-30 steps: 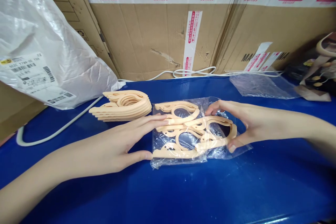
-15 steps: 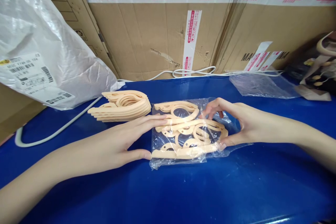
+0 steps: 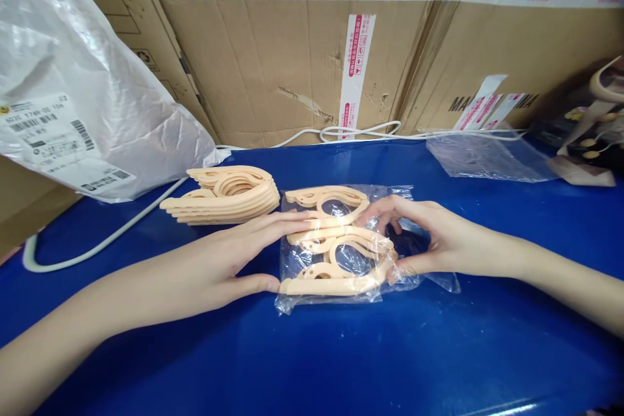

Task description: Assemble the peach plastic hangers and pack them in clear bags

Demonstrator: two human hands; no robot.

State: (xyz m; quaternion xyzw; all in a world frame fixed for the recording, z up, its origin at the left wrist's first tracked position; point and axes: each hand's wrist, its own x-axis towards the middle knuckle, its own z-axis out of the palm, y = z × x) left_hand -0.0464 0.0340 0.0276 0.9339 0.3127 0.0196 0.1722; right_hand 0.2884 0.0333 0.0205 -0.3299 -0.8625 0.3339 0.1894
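A clear plastic bag (image 3: 292, 305) lies flat on the blue table, with beige folding hangers (image 3: 341, 287) inside it in two groups, one behind the other. My left hand (image 3: 229, 260) holds the bag's left end, its fingers stretched over the top and its thumb at the near corner. Around the right end of the nearer hangers curls my right hand (image 3: 429, 240), thumb and bent fingers pressing on them through the film. Just behind my left hand sits a neat stack of loose beige folding hangers (image 3: 224, 198).
A big white plastic mailing bag (image 3: 97, 91) with a label stands at the left. Cardboard boxes (image 3: 273, 71) line the back, with a white cable (image 3: 117, 237) in front. An empty clear bag (image 3: 487, 159) and a dark bundle (image 3: 580, 123) lie at the right.
My right hand has moved left, and the nearer hangers that were spread out in the bag are now pushed together to the left. My left hand has barely moved.
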